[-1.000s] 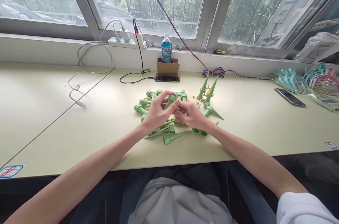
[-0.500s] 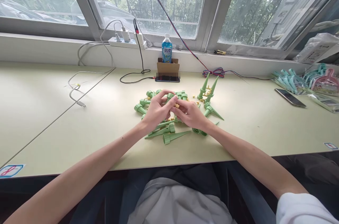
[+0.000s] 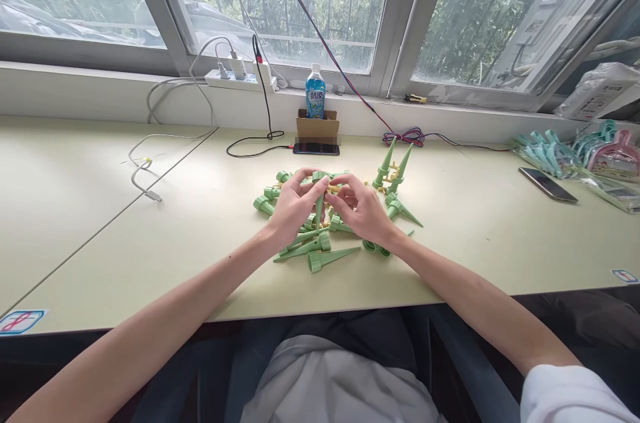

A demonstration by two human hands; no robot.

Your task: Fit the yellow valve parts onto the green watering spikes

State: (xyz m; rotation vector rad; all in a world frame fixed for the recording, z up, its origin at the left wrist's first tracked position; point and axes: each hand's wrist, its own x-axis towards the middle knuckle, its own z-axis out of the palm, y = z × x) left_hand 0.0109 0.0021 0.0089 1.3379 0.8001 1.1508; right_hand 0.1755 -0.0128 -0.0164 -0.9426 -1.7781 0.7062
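My left hand [image 3: 289,211] is closed around a green plant watering spike [image 3: 319,207], cap end up and point down. Close beside it, my right hand [image 3: 366,211] has its thumb and fingers bent round a small yellow plastic piece [image 3: 333,189], which lies against the side of the spike. The fingers partly hide this piece. Under and around both hands lie several more green spikes, one of them a loose spike [image 3: 333,258] nearest me. Two upright spikes [image 3: 385,166] stand at the right of the pile, with yellow pieces between them.
At the back, a blue bottle [image 3: 315,95] stands behind a cardboard box [image 3: 317,124] and a phone [image 3: 316,149]. A white cable [image 3: 145,166] lies on the left. Another phone [image 3: 548,184] and bagged teal and pink items [image 3: 615,156] lie on the right.
The spike in my left hand has tipped so that its point now shows downward. My right hand has drawn slightly away to the right, its fingers lifted and more bent.
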